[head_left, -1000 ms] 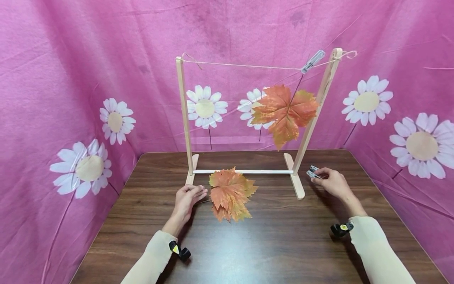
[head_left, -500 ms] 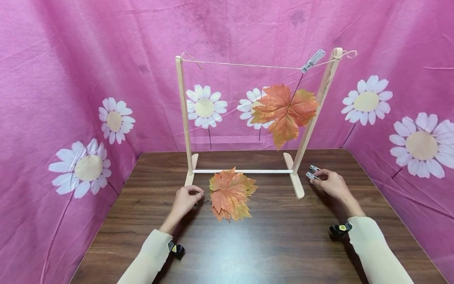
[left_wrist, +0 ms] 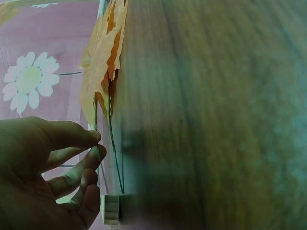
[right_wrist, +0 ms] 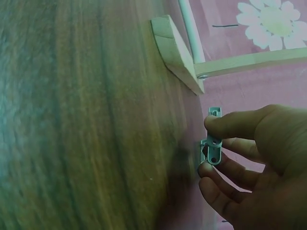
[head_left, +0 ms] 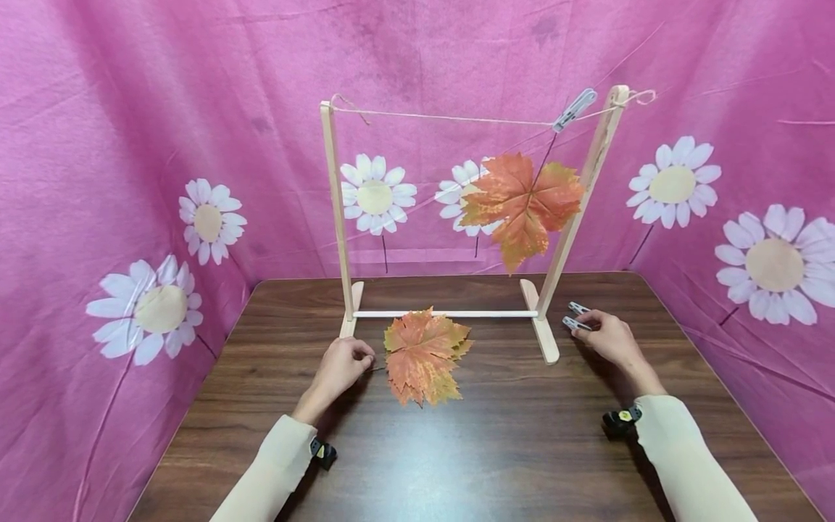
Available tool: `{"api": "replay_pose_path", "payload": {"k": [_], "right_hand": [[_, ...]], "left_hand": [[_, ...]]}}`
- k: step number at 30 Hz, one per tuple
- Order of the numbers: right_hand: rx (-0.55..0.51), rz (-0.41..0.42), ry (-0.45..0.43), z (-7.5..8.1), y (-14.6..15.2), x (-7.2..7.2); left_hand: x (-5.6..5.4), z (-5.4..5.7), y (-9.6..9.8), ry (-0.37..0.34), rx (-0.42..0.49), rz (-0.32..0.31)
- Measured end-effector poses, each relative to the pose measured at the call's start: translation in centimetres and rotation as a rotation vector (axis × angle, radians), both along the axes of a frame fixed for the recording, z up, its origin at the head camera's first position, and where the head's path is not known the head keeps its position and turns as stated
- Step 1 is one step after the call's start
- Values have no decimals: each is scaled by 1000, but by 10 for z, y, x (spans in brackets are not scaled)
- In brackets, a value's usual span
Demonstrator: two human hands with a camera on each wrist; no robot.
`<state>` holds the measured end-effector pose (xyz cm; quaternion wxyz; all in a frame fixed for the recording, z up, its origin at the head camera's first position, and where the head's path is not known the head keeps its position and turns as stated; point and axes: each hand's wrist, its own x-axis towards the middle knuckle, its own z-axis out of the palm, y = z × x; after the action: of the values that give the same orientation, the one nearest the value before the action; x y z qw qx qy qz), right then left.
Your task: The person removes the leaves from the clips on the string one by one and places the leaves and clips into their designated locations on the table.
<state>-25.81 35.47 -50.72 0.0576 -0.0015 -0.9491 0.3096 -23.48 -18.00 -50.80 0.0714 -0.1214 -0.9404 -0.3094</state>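
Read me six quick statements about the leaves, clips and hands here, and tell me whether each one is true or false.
1. The left hand pinches a leaf stem. True.
2. Just one clip is on the string. True.
3. The right hand grips the string. False: it holds a second clip, well below the string.
4. The hung leaf is nearer the left post. False: it is nearer the right post.
5. The low leaves overlap. True.
6. The table is plain white. False: it is brown with a wood grain.
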Motion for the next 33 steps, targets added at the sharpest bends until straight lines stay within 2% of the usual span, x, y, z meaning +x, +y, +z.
{"api": "replay_pose_path", "payload": {"k": [8, 21, 27, 33], "right_hand": [[36, -26, 11, -7, -1, -3], [41, -5, 31, -12, 2, -6], [32, -10, 30, -12, 2, -4], [28, -18, 28, -8, -1, -1]], "left_hand": [[1, -4, -1, 7, -44, -9], [1, -2, 0, -16, -6, 1], [0, -3, 0, -4, 0, -3], [-2, -4, -1, -30, 21, 14]]}}
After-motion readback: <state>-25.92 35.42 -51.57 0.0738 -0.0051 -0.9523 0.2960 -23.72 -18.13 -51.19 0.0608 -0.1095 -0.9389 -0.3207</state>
